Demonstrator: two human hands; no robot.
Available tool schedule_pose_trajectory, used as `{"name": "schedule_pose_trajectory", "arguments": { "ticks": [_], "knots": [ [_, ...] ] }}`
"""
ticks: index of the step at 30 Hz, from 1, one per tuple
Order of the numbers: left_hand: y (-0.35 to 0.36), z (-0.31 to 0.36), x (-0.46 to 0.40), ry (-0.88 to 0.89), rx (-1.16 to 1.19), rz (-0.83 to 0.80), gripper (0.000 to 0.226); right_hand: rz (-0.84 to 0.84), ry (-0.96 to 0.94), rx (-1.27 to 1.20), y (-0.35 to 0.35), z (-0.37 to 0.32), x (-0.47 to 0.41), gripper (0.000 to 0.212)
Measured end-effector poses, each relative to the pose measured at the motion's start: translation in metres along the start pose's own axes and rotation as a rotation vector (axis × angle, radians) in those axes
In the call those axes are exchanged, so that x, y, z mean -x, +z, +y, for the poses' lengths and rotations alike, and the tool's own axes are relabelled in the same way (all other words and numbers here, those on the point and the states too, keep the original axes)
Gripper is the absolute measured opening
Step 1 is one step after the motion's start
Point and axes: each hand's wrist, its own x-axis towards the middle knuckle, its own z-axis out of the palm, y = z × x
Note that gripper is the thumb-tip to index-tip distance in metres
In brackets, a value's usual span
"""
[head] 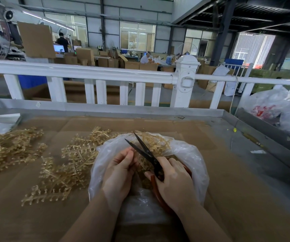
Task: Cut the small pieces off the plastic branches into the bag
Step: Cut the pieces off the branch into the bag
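A clear plastic bag [192, 158] lies open on the cardboard-covered table, straight ahead of me. Over its mouth, my left hand [121, 172] pinches a translucent amber plastic branch [155, 145] that reaches up past the bag's far rim. My right hand [173, 180] grips the red handles of black scissors [143, 149], whose blades are spread apart and point up-left beside my left fingers. Small amber pieces lie in the bag under my hands, partly hidden.
More amber branches lie in a pile [65, 165] left of the bag and another heap [9, 147] at the far left. A metal table rim [245, 124] runs along the right. Behind stand a white railing [105, 74] and filled plastic bags [270, 103].
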Motion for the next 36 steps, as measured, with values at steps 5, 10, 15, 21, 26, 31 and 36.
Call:
{"name": "schedule_pose_trajectory", "arguments": {
  "ticks": [5, 10, 15, 21, 26, 31, 36],
  "knots": [
    [0.0012, -0.0003, -0.0012, 0.015, 0.002, 0.097, 0.013, -0.042, -0.019, 0.006, -0.0007, -0.0005, 0.0000, 0.040],
    [0.0014, -0.0004, 0.0012, 0.076, -0.054, 0.033, 0.020, -0.047, -0.020, -0.004, -0.0016, 0.0000, 0.0006, 0.042],
    [0.0054, -0.0001, 0.0040, 0.089, -0.078, 0.024, 0.013, -0.043, -0.016, -0.004, -0.0012, 0.0017, -0.0001, 0.041],
    [0.0024, -0.0027, -0.0002, 0.138, -0.040, 0.100, 0.017, -0.084, -0.035, -0.002, -0.0026, 0.0014, 0.0004, 0.042],
    [0.0007, -0.0024, -0.0008, 0.134, -0.017, 0.062, 0.022, -0.089, -0.030, -0.001, -0.0025, -0.0003, -0.0002, 0.041],
    [-0.0018, -0.0006, -0.0020, 0.093, 0.069, 0.020, 0.019, -0.034, -0.022, -0.010, -0.0013, 0.0001, 0.0012, 0.035],
    [-0.0011, -0.0051, -0.0032, 0.175, -0.009, 0.044, 0.031, -0.048, -0.038, -0.022, -0.0020, -0.0001, 0.0013, 0.037]
  ]
}}
